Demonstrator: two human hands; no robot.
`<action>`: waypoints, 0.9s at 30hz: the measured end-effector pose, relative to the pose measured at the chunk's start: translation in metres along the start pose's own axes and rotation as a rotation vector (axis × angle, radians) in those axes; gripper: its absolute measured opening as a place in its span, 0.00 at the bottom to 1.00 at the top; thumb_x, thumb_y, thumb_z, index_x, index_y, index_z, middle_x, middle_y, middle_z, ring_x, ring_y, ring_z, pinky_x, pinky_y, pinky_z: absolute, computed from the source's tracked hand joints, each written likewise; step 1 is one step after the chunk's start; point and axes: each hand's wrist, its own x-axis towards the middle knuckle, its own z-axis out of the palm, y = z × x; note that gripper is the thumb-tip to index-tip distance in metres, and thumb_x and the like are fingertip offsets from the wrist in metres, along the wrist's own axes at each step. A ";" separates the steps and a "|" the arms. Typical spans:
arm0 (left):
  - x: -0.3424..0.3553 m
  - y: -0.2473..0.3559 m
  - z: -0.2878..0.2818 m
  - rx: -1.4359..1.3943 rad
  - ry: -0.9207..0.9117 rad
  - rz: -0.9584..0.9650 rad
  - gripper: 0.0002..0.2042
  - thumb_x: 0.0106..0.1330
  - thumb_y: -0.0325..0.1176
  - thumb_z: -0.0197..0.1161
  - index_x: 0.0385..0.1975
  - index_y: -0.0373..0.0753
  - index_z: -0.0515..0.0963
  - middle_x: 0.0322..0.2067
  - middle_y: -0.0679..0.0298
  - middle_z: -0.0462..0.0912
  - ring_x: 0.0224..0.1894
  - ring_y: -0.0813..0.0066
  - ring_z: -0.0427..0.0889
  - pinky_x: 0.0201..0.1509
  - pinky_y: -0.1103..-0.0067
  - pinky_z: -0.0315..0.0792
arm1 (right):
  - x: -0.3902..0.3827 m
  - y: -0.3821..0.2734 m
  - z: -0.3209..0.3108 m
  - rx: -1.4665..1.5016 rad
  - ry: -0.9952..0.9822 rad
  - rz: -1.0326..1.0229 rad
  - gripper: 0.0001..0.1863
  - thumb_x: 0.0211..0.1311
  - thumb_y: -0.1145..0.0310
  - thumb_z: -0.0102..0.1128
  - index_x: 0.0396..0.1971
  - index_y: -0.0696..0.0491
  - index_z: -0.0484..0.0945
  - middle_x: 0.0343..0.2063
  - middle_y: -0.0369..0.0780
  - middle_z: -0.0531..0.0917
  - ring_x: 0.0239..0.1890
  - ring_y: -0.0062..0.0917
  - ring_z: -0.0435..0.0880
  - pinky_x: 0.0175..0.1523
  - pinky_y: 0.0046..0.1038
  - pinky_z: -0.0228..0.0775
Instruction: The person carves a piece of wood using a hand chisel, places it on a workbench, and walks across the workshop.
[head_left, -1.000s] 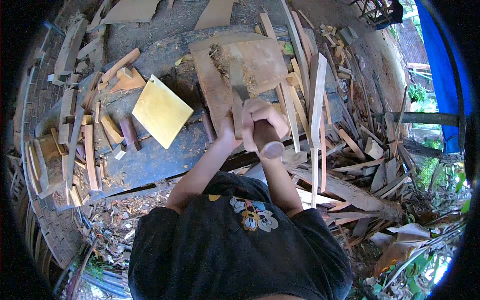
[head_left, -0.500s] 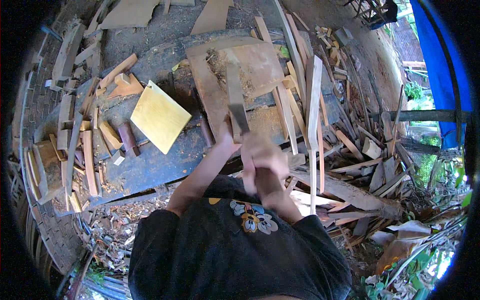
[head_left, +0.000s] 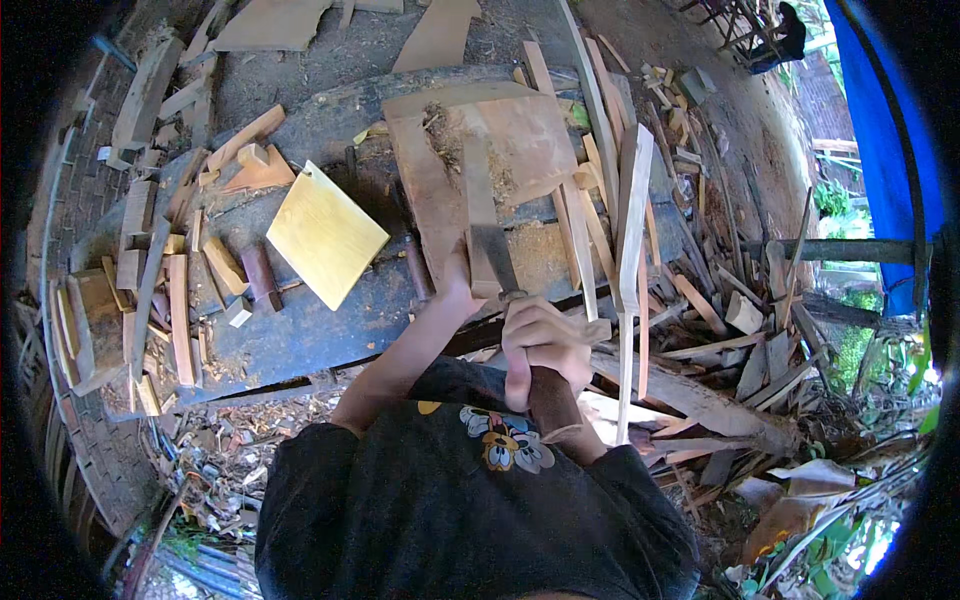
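Note:
My right hand (head_left: 545,345) is wrapped round the thick wooden handle (head_left: 553,400) of a machete. Its dark, broad blade (head_left: 492,252) lies against the lower end of a narrow wooden strip (head_left: 478,195). My left hand (head_left: 457,287) grips that strip at its near end, to the left of the blade, with its fingers partly hidden. The strip's far part rests on a large worn wooden block (head_left: 425,170). Beside my right hand is a pale, blurred piece of wood whose shape I cannot make out.
A yellowish board (head_left: 328,235) lies left of the block on the blue-black worktop (head_left: 300,345). Several offcuts stand at the far left. Long wooden strips (head_left: 630,220) lean at the right, above a heap of scrap wood (head_left: 745,380). A blue tarp (head_left: 880,150) hangs far right.
My right hand and the machete have moved toward me, the blade sliding back along the strip's near end. The left hand keeps its grip. The whole view has shifted slightly.

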 end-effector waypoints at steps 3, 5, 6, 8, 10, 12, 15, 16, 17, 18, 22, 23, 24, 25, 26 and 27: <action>-0.002 -0.003 0.007 0.063 -0.007 0.005 0.20 0.62 0.48 0.31 0.43 0.42 0.64 0.39 0.60 0.71 0.41 0.66 0.71 0.45 0.70 0.66 | 0.013 0.033 0.003 -0.239 0.091 -0.044 0.03 0.42 0.78 0.50 0.16 0.56 0.67 0.19 0.39 0.74 0.22 0.31 0.74 0.32 0.29 0.68; -0.004 -0.004 0.017 0.132 -0.017 0.023 0.21 0.62 0.49 0.30 0.43 0.42 0.64 0.39 0.61 0.71 0.41 0.67 0.71 0.45 0.70 0.66 | 0.025 0.069 -0.011 -0.125 0.026 0.081 0.07 0.40 0.74 0.55 0.14 0.55 0.66 0.17 0.39 0.73 0.21 0.28 0.74 0.29 0.24 0.66; -0.004 -0.001 0.017 0.154 -0.016 0.049 0.21 0.62 0.49 0.30 0.43 0.42 0.64 0.39 0.61 0.71 0.40 0.67 0.71 0.45 0.70 0.67 | 0.032 0.082 -0.002 -0.245 0.076 0.095 0.07 0.40 0.75 0.54 0.13 0.56 0.66 0.17 0.39 0.73 0.21 0.28 0.73 0.30 0.25 0.65; 0.005 -0.001 0.005 0.143 -0.057 0.040 0.21 0.61 0.49 0.31 0.44 0.42 0.64 0.39 0.61 0.71 0.41 0.67 0.71 0.45 0.71 0.67 | 0.035 0.076 -0.002 -0.290 0.051 0.136 0.06 0.41 0.75 0.53 0.14 0.57 0.65 0.17 0.38 0.72 0.21 0.29 0.73 0.31 0.26 0.65; 0.013 0.002 -0.008 0.107 -0.140 0.030 0.22 0.61 0.50 0.31 0.44 0.42 0.64 0.39 0.61 0.71 0.41 0.67 0.71 0.45 0.72 0.67 | 0.027 0.054 -0.001 -0.097 0.055 0.085 0.05 0.40 0.77 0.53 0.15 0.58 0.65 0.15 0.38 0.72 0.19 0.31 0.72 0.31 0.30 0.65; 0.008 0.006 -0.006 0.075 -0.086 0.013 0.22 0.61 0.50 0.32 0.44 0.42 0.65 0.39 0.61 0.72 0.41 0.67 0.71 0.44 0.71 0.67 | 0.020 0.036 0.004 0.024 0.053 -0.047 0.02 0.42 0.79 0.50 0.18 0.58 0.68 0.18 0.41 0.73 0.22 0.30 0.72 0.33 0.36 0.65; -0.009 0.009 0.014 -0.041 0.058 -0.005 0.21 0.61 0.49 0.32 0.45 0.44 0.64 0.39 0.61 0.72 0.41 0.66 0.72 0.42 0.67 0.67 | 0.018 0.063 -0.007 -0.018 0.004 -0.023 0.04 0.37 0.81 0.52 0.16 0.58 0.67 0.19 0.41 0.73 0.22 0.29 0.72 0.32 0.31 0.65; -0.009 0.008 0.016 -0.031 0.055 -0.014 0.21 0.61 0.49 0.32 0.45 0.44 0.64 0.39 0.61 0.72 0.41 0.66 0.72 0.42 0.67 0.67 | 0.024 0.077 -0.011 -0.114 0.010 0.047 0.05 0.36 0.82 0.53 0.15 0.58 0.67 0.19 0.40 0.73 0.21 0.28 0.71 0.31 0.29 0.65; -0.007 0.007 0.015 0.057 0.002 -0.071 0.21 0.61 0.49 0.31 0.45 0.45 0.64 0.39 0.62 0.72 0.41 0.66 0.72 0.42 0.67 0.67 | 0.038 0.094 -0.011 -0.161 0.057 0.067 0.06 0.32 0.81 0.54 0.13 0.57 0.67 0.16 0.39 0.72 0.19 0.27 0.72 0.27 0.26 0.65; -0.005 0.010 0.012 0.142 -0.050 -0.123 0.21 0.61 0.48 0.31 0.45 0.46 0.63 0.39 0.63 0.72 0.41 0.66 0.72 0.41 0.67 0.68 | 0.050 0.103 -0.008 -0.204 0.102 0.087 0.07 0.29 0.81 0.56 0.11 0.56 0.67 0.13 0.38 0.71 0.17 0.25 0.73 0.24 0.23 0.65; 0.013 0.006 -0.006 0.301 -0.128 -0.094 0.22 0.58 0.55 0.31 0.44 0.50 0.63 0.39 0.67 0.68 0.41 0.68 0.69 0.32 0.69 0.68 | 0.055 0.087 -0.008 -0.306 0.142 0.157 0.07 0.30 0.81 0.54 0.11 0.55 0.66 0.14 0.38 0.71 0.17 0.25 0.73 0.25 0.22 0.66; 0.008 0.006 0.006 0.061 -0.005 -0.041 0.21 0.61 0.48 0.29 0.47 0.44 0.62 0.39 0.63 0.71 0.41 0.66 0.72 0.39 0.71 0.69 | 0.046 0.078 -0.005 -0.265 0.097 0.044 0.07 0.30 0.81 0.53 0.10 0.55 0.66 0.13 0.38 0.71 0.17 0.25 0.73 0.26 0.23 0.66; 0.003 0.008 0.008 0.056 -0.003 -0.036 0.21 0.61 0.48 0.29 0.47 0.44 0.62 0.39 0.63 0.71 0.41 0.66 0.72 0.39 0.71 0.69 | 0.036 0.068 -0.003 -0.177 0.086 -0.024 0.07 0.30 0.81 0.53 0.10 0.54 0.66 0.12 0.38 0.71 0.17 0.26 0.73 0.26 0.24 0.67; -0.002 0.008 0.008 0.022 -0.013 -0.008 0.21 0.62 0.48 0.29 0.47 0.44 0.62 0.39 0.63 0.71 0.41 0.66 0.72 0.40 0.71 0.69 | 0.034 0.070 -0.001 -0.109 0.065 -0.063 0.07 0.30 0.80 0.53 0.10 0.53 0.66 0.12 0.37 0.71 0.16 0.25 0.73 0.25 0.25 0.67; -0.003 0.008 0.007 -0.012 -0.023 0.020 0.21 0.62 0.48 0.29 0.47 0.43 0.62 0.40 0.63 0.71 0.41 0.66 0.72 0.41 0.71 0.69 | 0.032 0.073 0.000 -0.040 0.045 -0.100 0.07 0.30 0.80 0.54 0.10 0.53 0.66 0.11 0.37 0.71 0.16 0.25 0.73 0.25 0.25 0.67; 0.007 0.006 -0.005 0.063 -0.070 -0.046 0.22 0.62 0.49 0.27 0.47 0.44 0.61 0.41 0.62 0.70 0.41 0.66 0.72 0.41 0.69 0.68 | 0.034 0.081 -0.001 -0.139 0.049 -0.097 0.07 0.29 0.79 0.54 0.10 0.53 0.66 0.12 0.37 0.71 0.15 0.25 0.73 0.24 0.25 0.67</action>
